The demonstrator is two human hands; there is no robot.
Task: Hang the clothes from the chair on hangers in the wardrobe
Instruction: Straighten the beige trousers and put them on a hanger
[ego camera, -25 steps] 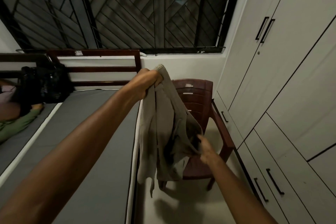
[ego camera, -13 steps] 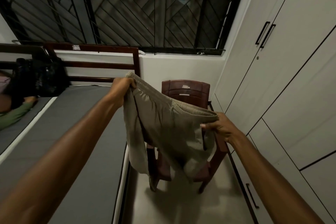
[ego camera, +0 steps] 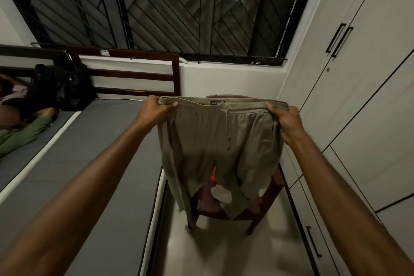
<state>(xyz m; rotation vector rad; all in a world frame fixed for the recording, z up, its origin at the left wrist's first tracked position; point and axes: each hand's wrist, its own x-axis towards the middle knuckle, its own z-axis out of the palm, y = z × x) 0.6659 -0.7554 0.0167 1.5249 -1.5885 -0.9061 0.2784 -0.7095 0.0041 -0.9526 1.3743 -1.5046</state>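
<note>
A pair of beige trousers hangs spread out in front of me, waistband level and stretched. My left hand grips the waistband's left end, my right hand grips its right end. Behind and below the trousers stands a dark red plastic chair, mostly hidden. On its seat lie a pale garment and a bit of orange cloth. The white wardrobe fills the right side, doors closed. No hanger is in view.
A bed with a grey mattress and a dark wooden headboard runs along the left. A black bag sits on it, and a person in a green sleeve lies at far left. A barred window faces me. Narrow pale floor runs between bed and wardrobe.
My right hand took the other end of the waistband and both hands pulled it out level. The trousers now hang spread flat instead of bunched from my left hand.
</note>
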